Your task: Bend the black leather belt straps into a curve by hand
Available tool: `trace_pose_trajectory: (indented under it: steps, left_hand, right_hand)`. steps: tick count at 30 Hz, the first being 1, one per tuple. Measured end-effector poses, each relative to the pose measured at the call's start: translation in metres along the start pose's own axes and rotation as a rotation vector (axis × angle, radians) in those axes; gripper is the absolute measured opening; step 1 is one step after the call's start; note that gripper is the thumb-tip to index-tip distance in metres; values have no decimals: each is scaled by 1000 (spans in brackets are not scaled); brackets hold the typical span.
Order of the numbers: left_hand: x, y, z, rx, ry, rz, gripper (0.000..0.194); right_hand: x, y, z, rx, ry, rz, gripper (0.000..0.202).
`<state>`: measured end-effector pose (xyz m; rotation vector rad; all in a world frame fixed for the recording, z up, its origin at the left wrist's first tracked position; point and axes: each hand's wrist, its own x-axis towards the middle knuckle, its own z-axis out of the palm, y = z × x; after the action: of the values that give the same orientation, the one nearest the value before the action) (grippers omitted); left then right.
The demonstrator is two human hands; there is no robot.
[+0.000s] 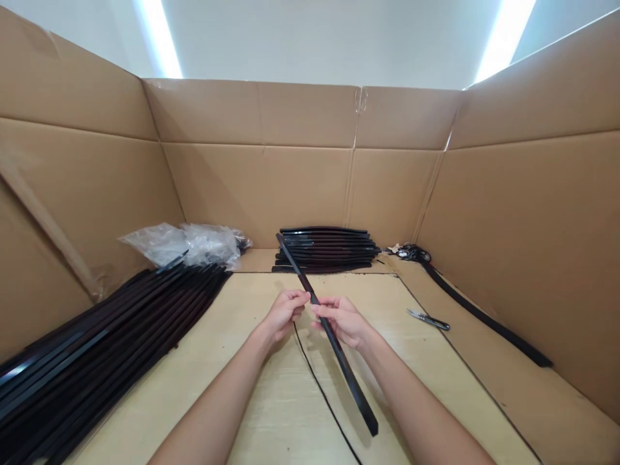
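Nearest the lens: my two forearms [216, 400], entering from the lower left and lower right and angling inward until the hands nearly meet at mid-table. Elbows out of view.

Left hand [285, 313]: fingers curled in, thumb and forefinger closed in a pinch at the left edge of a slim black strip [346, 371]. Right hand [343, 320]: just beside it, gripping the same strip slightly nearer to me; thumb laid along the near side, forefinger reaching across toward the left fingertips, other fingers partly hidden behind the strip. Neither hand spread open.

Strip position: held between both hands over the pale tabletop [372, 284], slanting from far left to near right, its square-cut near end pointing toward my right forearm.

Thin black cord [320, 386] runs from just below the left fingers to the bottom edge of view; cannot tell whether it is held or attached.

Surroundings: long pile of black strips [126, 336] at left, clear plastic bags [208, 244] at its far end; second stack of black strips [322, 248] against the back cardboard wall [261, 184]; thread snips [429, 319] right of the right hand; single curved black strip [484, 314] beside the right cardboard wall [527, 239]
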<state>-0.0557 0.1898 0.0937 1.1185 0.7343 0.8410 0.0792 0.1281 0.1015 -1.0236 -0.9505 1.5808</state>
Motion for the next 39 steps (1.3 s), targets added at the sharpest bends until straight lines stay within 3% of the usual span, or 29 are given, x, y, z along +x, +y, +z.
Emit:
trace_pose_trajectory:
  steps: [6,14,20,23,26,32,39]
  left_hand:
    - [-7,1,5,-11,-12,10,49]
    - [-10,2,9,-35,-27,81,49]
    - [-12,5,12,-80,3,109,50]
    - [-10,4,10,-68,19,92,49]
    - [-8,3,9,-17,-6,66,50]
    - [-11,5,9,-30,-51,7,59]
    - [-15,5,9,-11,-119,-27,52]
  right_hand:
    - [-10,0,3,-81,42,-17,77]
    - [-15,-3,10,-130,69,-83,78]
    - [-18,-10,8,-23,36,-114,52]
    - [-18,-13,5,-20,49,-98,48]
    - [-16,-12,4,-40,73,-86,52]
    - [-15,-6,3,-58,38,-38,85]
    - [-19,-8,0,-197,11,-5,66]
